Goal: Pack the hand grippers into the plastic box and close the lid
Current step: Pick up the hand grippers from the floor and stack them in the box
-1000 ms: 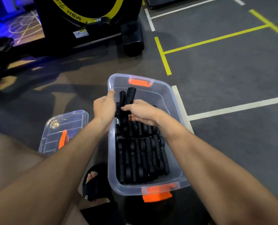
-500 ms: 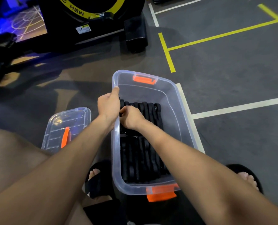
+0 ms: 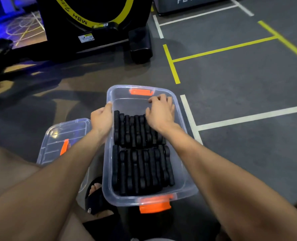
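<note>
A clear plastic box [image 3: 107, 159] with orange latches stands on the floor in front of me. Several black hand grippers [image 3: 140, 171] lie inside it in two packed rows. My left hand [image 3: 101, 119] grips the box's left rim, thumb over the edge. My right hand [image 3: 160, 112] hovers over the right end of the far row with fingers loosely spread, and it holds nothing. The clear lid [image 3: 64, 134], with an orange latch on it, lies on the floor to the left of the box, partly under my left forearm.
A black exercise machine [image 3: 95, 23] with a yellow ring stands at the back left, its foot [image 3: 140, 46] not far beyond the box. My foot in a black sandal [image 3: 95, 193] sits beside the box's near left corner. Yellow and white lines mark the grey floor on the right.
One second ago both hands held a hand gripper above the box. It now lies in the far row, and my right hand has let go and moved to the far right.
</note>
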